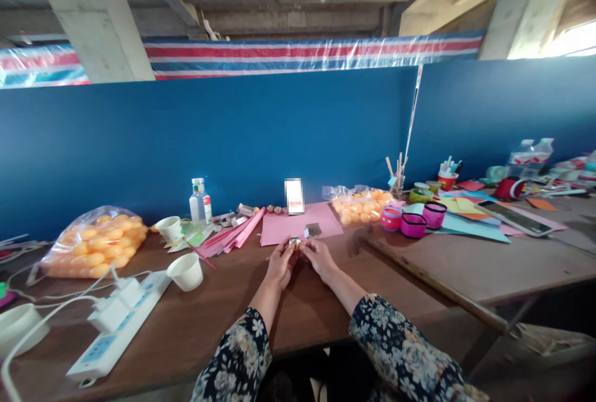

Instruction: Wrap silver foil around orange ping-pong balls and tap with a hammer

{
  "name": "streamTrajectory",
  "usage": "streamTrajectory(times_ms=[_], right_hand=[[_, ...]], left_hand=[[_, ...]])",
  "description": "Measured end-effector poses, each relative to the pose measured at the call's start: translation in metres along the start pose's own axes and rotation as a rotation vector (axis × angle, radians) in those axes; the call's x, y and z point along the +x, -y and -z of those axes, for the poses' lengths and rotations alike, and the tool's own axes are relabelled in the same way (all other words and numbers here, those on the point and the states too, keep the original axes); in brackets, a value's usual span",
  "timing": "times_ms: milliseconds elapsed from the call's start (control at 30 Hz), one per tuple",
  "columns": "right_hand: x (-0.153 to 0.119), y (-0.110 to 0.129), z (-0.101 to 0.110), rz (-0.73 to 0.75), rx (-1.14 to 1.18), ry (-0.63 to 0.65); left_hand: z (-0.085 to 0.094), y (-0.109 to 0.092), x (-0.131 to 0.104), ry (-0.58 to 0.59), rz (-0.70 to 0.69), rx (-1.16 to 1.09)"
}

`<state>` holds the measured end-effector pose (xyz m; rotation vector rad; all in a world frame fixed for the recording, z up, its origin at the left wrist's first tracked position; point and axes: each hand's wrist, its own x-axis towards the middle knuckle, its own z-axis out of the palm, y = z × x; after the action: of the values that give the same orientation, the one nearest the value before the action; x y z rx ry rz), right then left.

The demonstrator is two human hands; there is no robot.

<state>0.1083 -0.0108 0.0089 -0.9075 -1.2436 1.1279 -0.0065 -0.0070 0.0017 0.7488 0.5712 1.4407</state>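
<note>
Both hands meet over the brown table, just in front of a pink sheet (274, 226). My left hand (282, 264) is closed, its fingertips on a small shiny silvery ball (295, 241). From the other side, my right hand (321, 259) pinches at the same ball, its fingers bent and pressed together. The fingers cover much of the ball. Behind my right hand a small silvery square (313, 231) lies on the pink sheet. Two small round brownish balls (274, 209) rest at the sheet's back left corner.
Left: a bag of orange balls (100, 244), a paper cup (185, 272), a power strip (118, 327), clear bottles (200, 203) and pink strips (237, 231). Right: another ball bag (361, 206), pink rolls (413, 224), a phone (514, 218) and a wooden pole (433, 283). A blue partition (233, 135) stands behind.
</note>
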Motion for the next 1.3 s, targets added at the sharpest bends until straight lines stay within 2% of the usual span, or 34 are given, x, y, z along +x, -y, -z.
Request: streamTrajectory(times_ms=[1300], right_hand=[[0.0015,-0.0035,-0.0007,-0.025,-0.055,0.017]], left_hand=[[0.0033,0.0011,0.0024,0.002,0.0,-0.002]])
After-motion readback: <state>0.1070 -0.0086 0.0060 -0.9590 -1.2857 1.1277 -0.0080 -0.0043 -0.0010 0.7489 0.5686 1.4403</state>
